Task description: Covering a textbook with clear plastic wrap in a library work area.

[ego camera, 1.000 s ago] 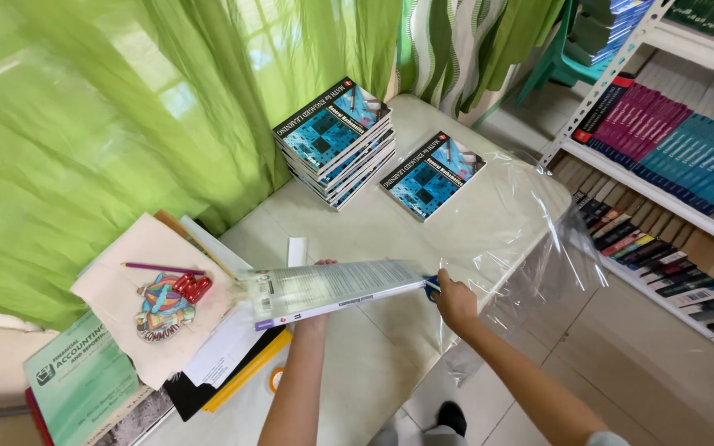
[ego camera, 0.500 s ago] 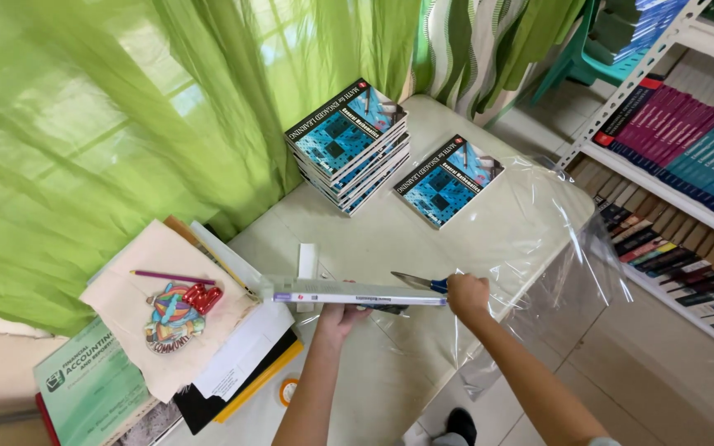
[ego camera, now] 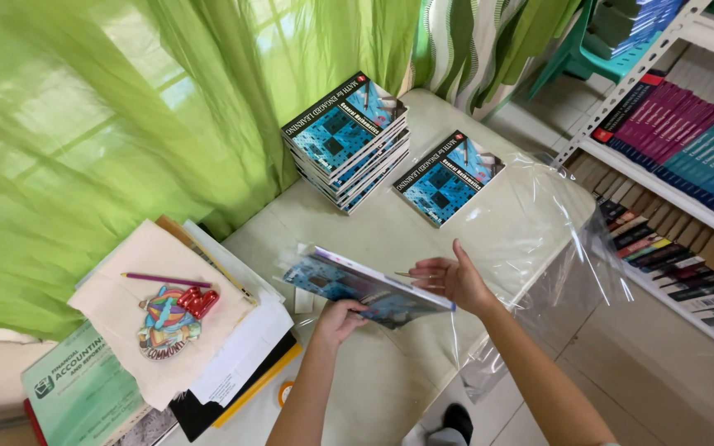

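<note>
Tilted up now, the blue book (ego camera: 365, 287) shows its glossy cover where half a second ago it lay edge-on, and both hands have shifted along it.

From the left: crinkled green curtain (ego camera: 84, 124), a paper pile with a purple pencil (ego camera: 167, 280) and a red clip (ego camera: 198, 301) on cream cloth. Over the pale table (ego camera: 390, 223), the left hand (ego camera: 339, 320) pinches the book's near edge, fingers curled under it. The right hand (ego camera: 454, 279) lies spread and flat against the book's right end, thumb up, gripping nothing. Behind sit a stack of matching books (ego camera: 347, 136) and a single copy (ego camera: 448, 175). Clear, shiny plastic film (ego camera: 555, 248) drapes off the table's right edge.
</note>
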